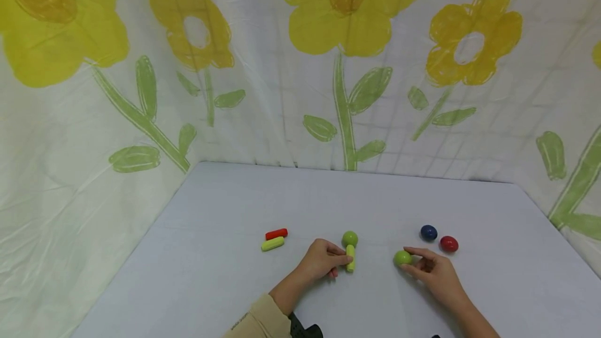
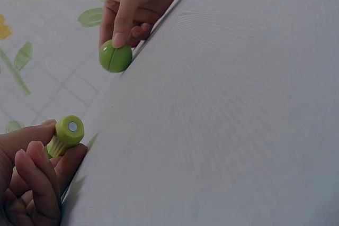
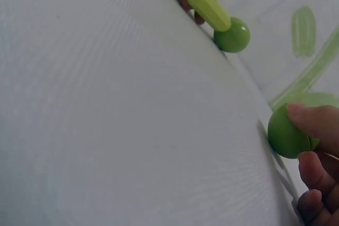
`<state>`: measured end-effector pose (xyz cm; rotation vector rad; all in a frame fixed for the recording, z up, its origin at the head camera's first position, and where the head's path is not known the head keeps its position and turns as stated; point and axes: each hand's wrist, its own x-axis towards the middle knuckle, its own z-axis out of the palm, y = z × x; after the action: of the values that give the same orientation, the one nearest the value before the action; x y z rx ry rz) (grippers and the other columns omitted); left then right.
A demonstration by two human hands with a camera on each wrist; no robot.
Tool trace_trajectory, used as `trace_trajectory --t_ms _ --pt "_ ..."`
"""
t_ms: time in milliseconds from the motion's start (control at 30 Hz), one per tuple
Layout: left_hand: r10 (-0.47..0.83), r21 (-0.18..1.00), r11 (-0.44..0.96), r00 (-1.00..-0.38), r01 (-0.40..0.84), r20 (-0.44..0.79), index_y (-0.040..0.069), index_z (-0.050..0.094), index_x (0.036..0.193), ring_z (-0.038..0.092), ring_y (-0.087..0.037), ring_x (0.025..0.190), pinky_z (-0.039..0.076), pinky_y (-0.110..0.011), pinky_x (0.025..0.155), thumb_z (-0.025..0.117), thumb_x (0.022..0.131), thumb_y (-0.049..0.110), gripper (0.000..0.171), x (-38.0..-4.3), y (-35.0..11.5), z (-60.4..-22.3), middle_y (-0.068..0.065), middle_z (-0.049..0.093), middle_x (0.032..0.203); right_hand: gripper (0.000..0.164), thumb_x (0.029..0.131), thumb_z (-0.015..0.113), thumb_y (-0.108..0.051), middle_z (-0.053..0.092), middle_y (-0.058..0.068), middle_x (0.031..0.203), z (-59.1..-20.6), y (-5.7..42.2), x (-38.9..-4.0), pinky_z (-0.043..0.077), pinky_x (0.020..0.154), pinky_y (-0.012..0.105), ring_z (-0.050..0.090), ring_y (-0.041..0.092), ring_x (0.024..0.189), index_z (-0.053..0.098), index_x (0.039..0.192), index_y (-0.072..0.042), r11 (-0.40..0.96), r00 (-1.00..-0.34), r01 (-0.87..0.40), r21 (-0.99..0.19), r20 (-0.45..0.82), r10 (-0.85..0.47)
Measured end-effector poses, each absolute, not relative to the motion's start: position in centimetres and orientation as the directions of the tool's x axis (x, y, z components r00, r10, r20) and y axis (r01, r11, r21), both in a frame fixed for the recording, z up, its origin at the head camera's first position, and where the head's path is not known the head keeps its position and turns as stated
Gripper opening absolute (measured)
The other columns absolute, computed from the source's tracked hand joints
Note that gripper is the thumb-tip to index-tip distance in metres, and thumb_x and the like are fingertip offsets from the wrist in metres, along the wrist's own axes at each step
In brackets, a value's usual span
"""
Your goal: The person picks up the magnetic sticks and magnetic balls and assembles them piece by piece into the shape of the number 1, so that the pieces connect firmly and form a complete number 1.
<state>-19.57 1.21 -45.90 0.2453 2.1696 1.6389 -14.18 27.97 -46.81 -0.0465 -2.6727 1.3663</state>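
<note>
My left hand [image 1: 321, 258] pinches a yellow-green magnetic rod [image 1: 350, 260] between thumb and fingers. A round silver insert shows in the near end of that rod [image 2: 72, 127] in the left wrist view. At its far end the rod touches a green ball [image 1: 349, 238], also seen against the rod in the right wrist view. To the right, my right hand [image 1: 437, 274] holds a second green ball [image 1: 402, 258] between thumb and fingers, close to the tabletop. A seam line runs round this ball [image 2: 115, 56]. A gap separates the two hands.
A red rod [image 1: 276, 234] and another yellow-green rod [image 1: 273, 244] lie side by side left of the left hand. Beyond the right hand lie a dark blue ball [image 1: 429, 232] and a red ball [image 1: 449, 244]. A flower-patterned curtain [image 1: 263, 119] hangs behind the white table [image 1: 197, 286].
</note>
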Motion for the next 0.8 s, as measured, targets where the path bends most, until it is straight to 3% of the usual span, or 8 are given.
trace_trajectory --t_ms 433,800 --pt "0.366 0.945 0.306 -0.901 -0.117 -0.23 0.0 0.071 0.087 0.046 -0.005 0.041 0.038 -0.015 0.04 0.074 0.079 0.018 0.019 -19.6 1.2 -45.8 -0.004 0.068 0.068 0.035 0.074 0.077 -0.009 0.05 -0.006 0.061 -47.7 26.2 -14.1 0.038 0.048 0.019 0.043 0.0 0.055 0.067 0.108 -0.003 0.552 -0.986 -0.094 -0.828 0.156 0.066" --pt "0.366 0.943 0.31 -0.9 -0.124 -0.238 0.001 0.071 0.087 0.046 -0.005 0.041 0.039 -0.015 0.041 0.074 0.079 0.019 0.02 -19.6 1.2 -45.9 -0.003 0.068 0.068 0.036 0.074 0.077 -0.015 0.054 -0.003 0.067 -47.1 23.9 -13.6 0.042 0.052 0.019 0.046 0.002 0.059 0.067 0.107 -0.007 0.521 -0.997 -0.062 -0.851 0.076 0.005"
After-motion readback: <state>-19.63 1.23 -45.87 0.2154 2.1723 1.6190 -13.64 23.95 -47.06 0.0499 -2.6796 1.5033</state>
